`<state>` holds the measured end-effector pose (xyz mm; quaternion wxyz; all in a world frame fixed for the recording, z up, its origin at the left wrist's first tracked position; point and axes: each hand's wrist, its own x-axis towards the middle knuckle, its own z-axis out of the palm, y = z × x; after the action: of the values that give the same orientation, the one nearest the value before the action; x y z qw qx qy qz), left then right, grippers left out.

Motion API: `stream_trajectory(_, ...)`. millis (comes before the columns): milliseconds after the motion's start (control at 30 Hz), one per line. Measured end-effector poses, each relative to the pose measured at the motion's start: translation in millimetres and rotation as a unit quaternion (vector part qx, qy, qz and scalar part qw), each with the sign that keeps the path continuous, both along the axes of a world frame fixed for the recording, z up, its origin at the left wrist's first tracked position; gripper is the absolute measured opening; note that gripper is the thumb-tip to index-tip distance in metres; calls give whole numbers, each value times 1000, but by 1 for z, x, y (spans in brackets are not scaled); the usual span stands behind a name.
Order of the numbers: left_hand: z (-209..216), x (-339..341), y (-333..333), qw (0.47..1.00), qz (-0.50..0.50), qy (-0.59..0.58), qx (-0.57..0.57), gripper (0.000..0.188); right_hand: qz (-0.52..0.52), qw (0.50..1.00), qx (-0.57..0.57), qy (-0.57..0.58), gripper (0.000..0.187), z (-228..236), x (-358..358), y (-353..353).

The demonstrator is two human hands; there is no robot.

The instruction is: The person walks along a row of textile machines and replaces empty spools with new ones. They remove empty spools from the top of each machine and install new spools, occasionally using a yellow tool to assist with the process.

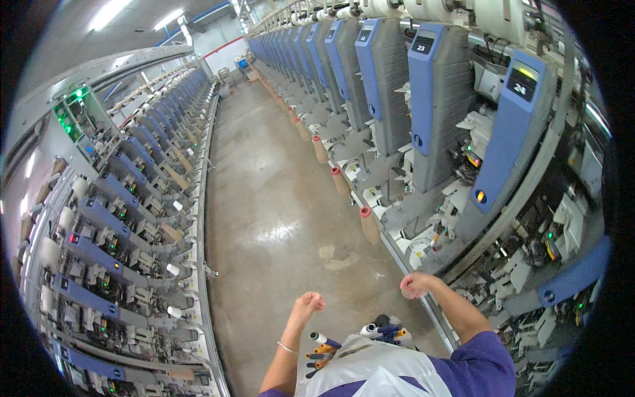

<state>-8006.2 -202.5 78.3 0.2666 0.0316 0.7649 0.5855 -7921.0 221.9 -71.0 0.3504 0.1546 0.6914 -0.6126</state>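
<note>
White apron was closest, with thin tubes at its front probably left to use, brown cones already lined up, left hand closed and seemingly empty, and right hand by the metal rail, too blurry to tell its grip.

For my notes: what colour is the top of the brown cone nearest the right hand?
The cone's top is red, best seen in the head view.
</note>
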Motion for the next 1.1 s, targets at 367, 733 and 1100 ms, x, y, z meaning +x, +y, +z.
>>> stream_trajectory(367,-16,-167,243,923,-322,-117,173,31,32,968,240,65,33,182,-37,1)
stream_trajectory(733,6,-269,419,710,-439,-538,118,45,18,945,83,317,32,253,-188,-5)
stream_trajectory(1100,40,-298,576,714,-643,276,-13,53,-611,702,51,363,41,-8,-226,270)
